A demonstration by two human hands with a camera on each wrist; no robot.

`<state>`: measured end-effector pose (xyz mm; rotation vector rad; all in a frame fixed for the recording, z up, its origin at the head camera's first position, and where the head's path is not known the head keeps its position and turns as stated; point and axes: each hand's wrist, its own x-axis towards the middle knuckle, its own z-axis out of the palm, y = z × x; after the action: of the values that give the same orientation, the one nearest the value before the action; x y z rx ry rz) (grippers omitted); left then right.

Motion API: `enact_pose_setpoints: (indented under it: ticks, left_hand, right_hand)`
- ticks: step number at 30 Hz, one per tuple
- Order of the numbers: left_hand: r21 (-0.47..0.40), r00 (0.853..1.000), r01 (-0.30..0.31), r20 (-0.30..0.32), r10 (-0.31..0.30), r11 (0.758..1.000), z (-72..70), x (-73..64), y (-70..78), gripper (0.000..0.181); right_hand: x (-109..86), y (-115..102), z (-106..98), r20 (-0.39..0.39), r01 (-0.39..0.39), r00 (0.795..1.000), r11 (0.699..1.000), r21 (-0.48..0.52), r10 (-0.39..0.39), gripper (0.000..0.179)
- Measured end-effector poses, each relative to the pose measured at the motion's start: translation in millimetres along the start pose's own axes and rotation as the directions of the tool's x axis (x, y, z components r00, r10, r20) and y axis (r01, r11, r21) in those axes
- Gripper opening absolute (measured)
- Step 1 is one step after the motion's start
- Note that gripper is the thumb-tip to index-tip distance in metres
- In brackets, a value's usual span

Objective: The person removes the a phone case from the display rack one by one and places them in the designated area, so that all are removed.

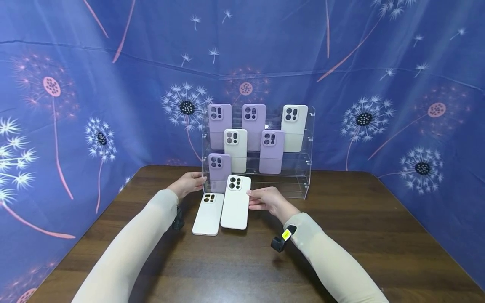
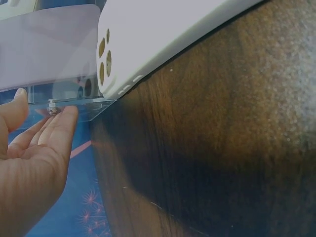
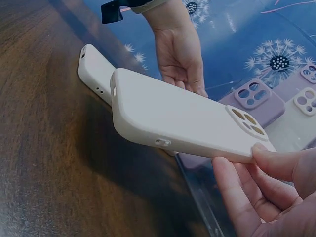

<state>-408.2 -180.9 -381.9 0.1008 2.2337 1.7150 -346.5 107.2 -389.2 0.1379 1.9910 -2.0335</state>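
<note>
My right hand pinches a white phone case by its side edge near the camera cutouts, thumb on one face and fingers beneath. In the right wrist view the held case is tilted above the table. My left hand touches the left side panel of a clear acrylic tiered stand, its fingers extended against the panel by a metal screw. Another white phone case lies left of the held one, before the stand. A lilac phone case stands on the bottom tier, close to my left hand.
Higher tiers hold several more cases: lilac cases and a white case on top, a white case and a lilac case in the middle. A blue dandelion-print cloth hangs behind the brown wooden table.
</note>
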Motion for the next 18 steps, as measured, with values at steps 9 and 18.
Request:
enact_pose_setpoints:
  ticks: [9, 18]
  left_hand:
    - [-0.004, 1.000, 0.003, -0.004, -0.003, 1.000, 1.7, -1.0, 1.7, 0.055]
    - [0.008, 1.000, 0.011, -0.008, -0.011, 1.000, 1.0, -0.9, 1.7, 0.057]
  right_hand:
    - [4.2, 9.7, 1.7, 0.020, -0.030, 0.999, 1.000, 0.000, 0.030, 0.013]
    - [4.8, 15.2, 4.8, 0.024, -0.056, 0.998, 0.998, -0.027, 0.057, 0.014]
